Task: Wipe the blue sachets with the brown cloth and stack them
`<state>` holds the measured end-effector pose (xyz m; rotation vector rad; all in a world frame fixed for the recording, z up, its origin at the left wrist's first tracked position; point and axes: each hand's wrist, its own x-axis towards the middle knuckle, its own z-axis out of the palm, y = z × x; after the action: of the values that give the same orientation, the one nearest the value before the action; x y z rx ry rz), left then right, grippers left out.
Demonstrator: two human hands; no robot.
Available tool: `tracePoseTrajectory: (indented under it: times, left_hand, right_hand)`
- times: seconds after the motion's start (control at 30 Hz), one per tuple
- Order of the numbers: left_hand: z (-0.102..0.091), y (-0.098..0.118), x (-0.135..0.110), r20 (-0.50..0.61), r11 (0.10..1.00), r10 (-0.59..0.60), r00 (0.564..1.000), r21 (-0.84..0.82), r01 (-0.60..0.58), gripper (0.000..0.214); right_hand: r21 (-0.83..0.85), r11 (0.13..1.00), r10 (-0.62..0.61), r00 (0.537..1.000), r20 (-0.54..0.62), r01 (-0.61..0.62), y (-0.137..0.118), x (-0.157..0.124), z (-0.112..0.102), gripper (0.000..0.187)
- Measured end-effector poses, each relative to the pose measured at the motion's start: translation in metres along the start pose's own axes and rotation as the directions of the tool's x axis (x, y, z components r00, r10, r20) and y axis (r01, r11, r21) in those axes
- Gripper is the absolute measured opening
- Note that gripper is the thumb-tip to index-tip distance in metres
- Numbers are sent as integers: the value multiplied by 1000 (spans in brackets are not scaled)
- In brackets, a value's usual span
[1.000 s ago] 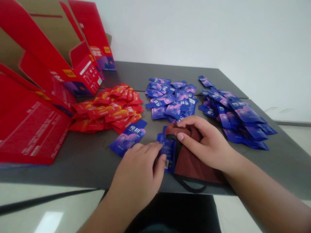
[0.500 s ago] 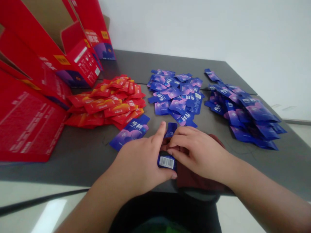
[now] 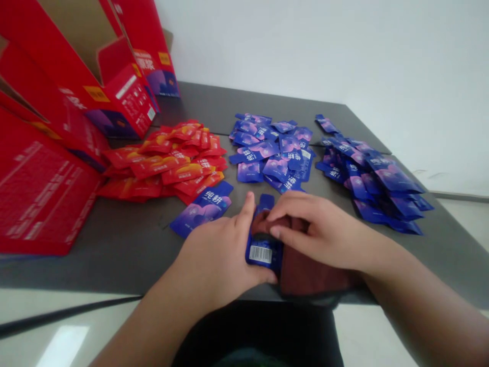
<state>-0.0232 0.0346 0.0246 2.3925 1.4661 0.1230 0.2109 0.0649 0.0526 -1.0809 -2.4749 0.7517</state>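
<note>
My left hand (image 3: 219,257) is closed on a stack of small blue sachets (image 3: 263,251) with a barcode facing up, thumb under it and forefinger stretched along its far side. My right hand (image 3: 319,232) pinches the mouth of a dark red cloth pouch (image 3: 311,272) that lies at the near edge of the dark grey table (image 3: 126,244). The sachets sit partly inside the pouch's mouth. A single larger blue sachet (image 3: 202,208) lies just left of my left hand.
A heap of red sachets (image 3: 168,160) lies at the left, a pile of blue sachets (image 3: 273,153) in the middle and a row of darker blue ones (image 3: 372,176) at the right. Open red cartons (image 3: 76,86) stand along the left side. A white wall rises behind.
My left hand has taken the blue sachets from flat on the table and tilted them into the pouch's mouth. My right hand shifted along the pouch opening. The camera view moved slightly.
</note>
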Motion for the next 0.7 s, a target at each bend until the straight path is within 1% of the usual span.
tracePoseTrajectory:
  times: [0.03,0.07,0.1,0.13,0.2,0.23,0.3,0.37,0.43,0.5,0.6,0.63,0.7]
  left_hand:
    - [0,0,0,6,1000,5,1000,0,-5,142]
    - [0,0,0,14,1000,13,1000,-2,-13,141]
    - [0,0,0,20,1000,17,1000,-3,-17,141]
    - [-1,0,1,25,1000,16,1000,-7,-16,141]
    - [-1,-1,1,22,1000,3,1000,-23,-2,140]
    - [-2,-1,2,19,1000,-6,1000,-28,7,140]
    - [-2,0,0,14,1000,-8,1000,-28,8,137]
    - [-1,4,-3,1,1000,26,1000,-7,-26,122]
    - [2,11,-9,-21,998,57,998,34,-56,94]
    - [7,18,-15,-41,995,63,997,74,-60,70]
    - [13,22,-19,-68,997,43,997,66,-39,54]
    - [13,20,-18,-80,999,12,997,47,-8,50]
    - [11,13,-16,-125,994,-106,986,-4,106,41]
  right_hand:
    - [79,996,-43,994,97,36,-4,-2,0,10]
    - [118,992,-71,983,169,51,-6,-2,1,9]
    - [118,991,-79,975,206,56,-8,-2,3,8]
    - [90,994,-74,976,207,57,-8,-1,5,8]
    - [-7,999,-37,990,138,38,-4,4,9,7]
    - [-68,998,-2,996,94,9,-1,7,12,8]
    - [-220,969,111,994,-8,-111,6,12,15,14]
    - [-377,889,230,965,-126,-261,13,16,18,21]
    - [-472,806,288,933,-215,-358,18,18,19,26]
    - [-489,776,301,915,-269,-399,22,17,19,27]
    - [-417,800,311,893,-326,-431,28,13,17,24]
    - [-386,812,315,886,-340,-437,29,12,16,23]
    - [-353,829,314,883,-348,-434,30,10,14,22]
